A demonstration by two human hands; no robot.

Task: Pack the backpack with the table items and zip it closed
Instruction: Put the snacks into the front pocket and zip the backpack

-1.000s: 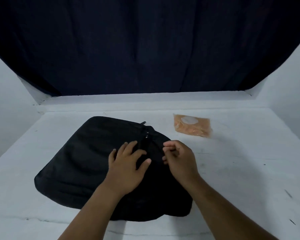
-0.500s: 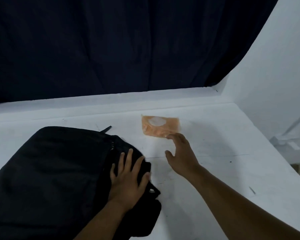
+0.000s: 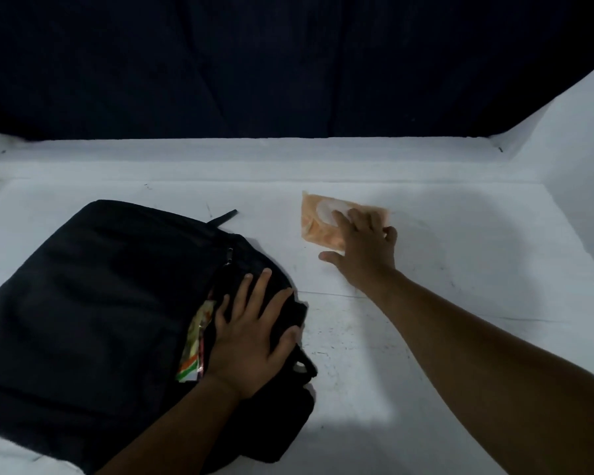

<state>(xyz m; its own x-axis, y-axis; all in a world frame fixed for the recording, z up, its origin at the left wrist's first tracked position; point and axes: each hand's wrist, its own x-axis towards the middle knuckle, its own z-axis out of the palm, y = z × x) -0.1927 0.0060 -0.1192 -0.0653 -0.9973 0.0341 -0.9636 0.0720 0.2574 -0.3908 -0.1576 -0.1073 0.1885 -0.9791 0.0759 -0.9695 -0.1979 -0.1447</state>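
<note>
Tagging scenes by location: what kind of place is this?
Probably a staged recording booth, not a home: a bare white table walled by white panels, a dark curtain behind, and only a backpack and an orange packet laid out.

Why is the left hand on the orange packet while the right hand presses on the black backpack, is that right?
The hands are swapped. In the head view, the right hand rests on the orange packet, and the left hand presses on the black backpack.
</note>
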